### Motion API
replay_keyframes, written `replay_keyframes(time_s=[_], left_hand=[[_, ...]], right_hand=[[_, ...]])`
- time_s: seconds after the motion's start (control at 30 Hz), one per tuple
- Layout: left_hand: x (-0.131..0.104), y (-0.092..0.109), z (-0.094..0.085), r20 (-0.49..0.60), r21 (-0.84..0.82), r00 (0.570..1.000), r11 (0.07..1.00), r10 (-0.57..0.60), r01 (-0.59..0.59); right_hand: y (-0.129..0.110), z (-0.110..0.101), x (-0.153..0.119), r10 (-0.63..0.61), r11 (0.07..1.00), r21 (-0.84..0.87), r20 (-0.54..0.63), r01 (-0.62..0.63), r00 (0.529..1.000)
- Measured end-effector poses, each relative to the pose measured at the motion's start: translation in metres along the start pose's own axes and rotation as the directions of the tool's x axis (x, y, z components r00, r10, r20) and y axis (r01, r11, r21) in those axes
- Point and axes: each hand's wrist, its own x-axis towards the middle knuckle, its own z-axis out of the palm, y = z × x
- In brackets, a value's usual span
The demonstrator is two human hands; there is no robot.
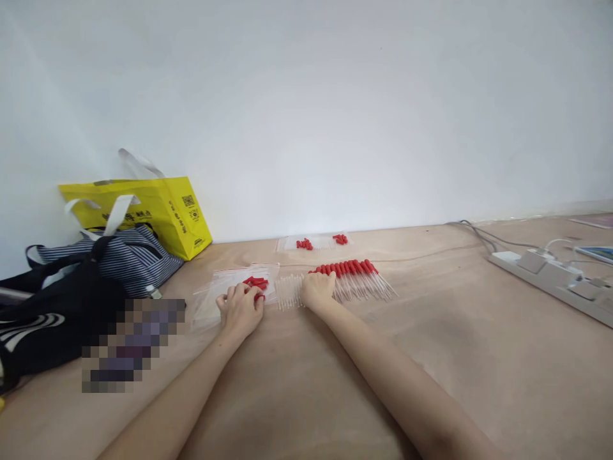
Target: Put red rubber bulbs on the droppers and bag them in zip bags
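My left hand point(241, 310) is closed at the near edge of a clear plastic zip bag point(213, 295), its fingertips pinched around a small red cap point(260, 296). More loose red caps point(255, 280) lie on the bag just beyond my fingers. My right hand point(318, 289) has its fingers curled in at the row of thin white cotton-swab-like sticks; what sits in them is hidden. Left of it, bare white sticks point(288, 291) lie side by side. To its right, a row of similar sticks with red caps point(353, 268) fans out on the wooden table point(297, 390).
Against the wall, another clear bag point(287, 243) holds two small heaps of red caps. At left stand a yellow bag point(179, 217), a striped bag point(143, 255) and a black bag point(57, 313), beside a blurred-out item point(138, 345). A white power strip point(550, 281) with cables lies right.
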Motion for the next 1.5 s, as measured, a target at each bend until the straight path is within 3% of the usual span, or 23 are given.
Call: replay_keyframes(time_s=[0.2, 0.37, 0.47, 0.57, 0.63, 0.7, 0.93, 1.13, 1.33, 1.5], left_hand=[[0.001, -0.001, 0.0, -0.038, -0.105, 0.998, 0.993, 0.046, -0.05], [-0.006, 0.009, -0.005, -0.205, -0.289, 0.963, 0.929, 0.174, -0.229], [-0.022, 0.027, -0.011, -0.136, -0.365, 0.933, 0.859, 0.333, -0.36], [-0.04, 0.048, -0.019, -0.009, -0.438, 0.873, 0.783, 0.488, -0.442], [-0.048, 0.057, -0.022, 0.036, -0.473, 0.844, 0.753, 0.535, -0.457], [-0.051, 0.061, -0.023, 0.051, -0.484, 0.845, 0.753, 0.533, -0.446], [-0.048, 0.056, -0.017, 0.054, -0.484, 0.873, 0.777, 0.485, -0.402], [-0.049, 0.058, -0.015, 0.026, -0.51, 0.895, 0.776, 0.446, -0.372], [-0.048, 0.058, -0.013, 0.028, -0.527, 0.904, 0.775, 0.427, -0.349], [-0.048, 0.059, -0.013, 0.015, -0.541, 0.905, 0.765, 0.425, -0.351]], right_hand=[[0.008, -0.011, -0.014, -0.053, 0.999, -0.016, -0.048, 0.052, 0.997], [0.048, -0.024, -0.048, -0.26, 0.965, -0.043, -0.078, 0.257, 0.962], [0.081, -0.024, -0.071, -0.366, 0.93, -0.066, -0.053, 0.362, 0.929], [0.109, -0.023, -0.085, -0.455, 0.888, -0.093, -0.037, 0.45, 0.89], [0.122, -0.025, -0.087, -0.456, 0.889, -0.057, -0.036, 0.454, 0.889], [0.129, -0.027, -0.085, -0.459, 0.888, 0.017, -0.039, 0.46, 0.888], [0.131, -0.02, -0.076, -0.429, 0.855, 0.294, -0.061, 0.427, 0.901], [0.121, -0.006, -0.083, -0.416, 0.86, 0.258, -0.142, 0.439, 0.898], [0.102, 0.004, -0.093, -0.408, 0.786, 0.409, -0.222, 0.464, 0.886], [0.097, 0.004, -0.096, -0.426, 0.764, 0.428, -0.226, 0.482, 0.876]])
